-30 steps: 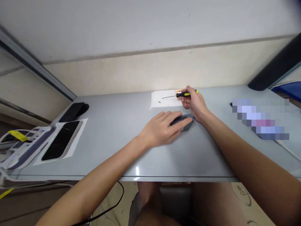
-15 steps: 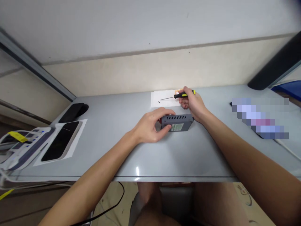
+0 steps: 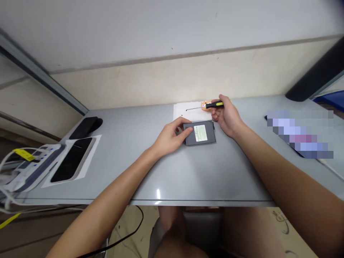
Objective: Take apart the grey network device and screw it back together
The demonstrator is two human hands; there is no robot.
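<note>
My left hand (image 3: 174, 136) grips the left end of a flat dark grey box (image 3: 209, 138), thumb on top and fingers along the far edge. A pale green-white label (image 3: 200, 133) lies on the box's face, which is turned up toward me. In my right hand (image 3: 227, 116) is a screwdriver (image 3: 215, 104) with a black and yellow handle, its thin shaft pointing left. The tip is over a white sheet of paper (image 3: 193, 114), at a tiny dark screw (image 3: 186, 110). Another small dark screw (image 3: 182, 115) lies nearby on the sheet. An orange item (image 3: 205, 106) sits partly behind the screwdriver.
A phone (image 3: 71, 161) rests on white paper at the left, beside a power strip (image 3: 34, 165) with cables. Behind it is a black object (image 3: 86, 127). A blurred-out device (image 3: 298, 136) with a white cable lies at the right. The desk's front edge (image 3: 150, 202) is close to me.
My left hand has tipped the grey box from standing on edge so its labelled face turns upward. The screwdriver tip has come to one of the screws on the paper.
</note>
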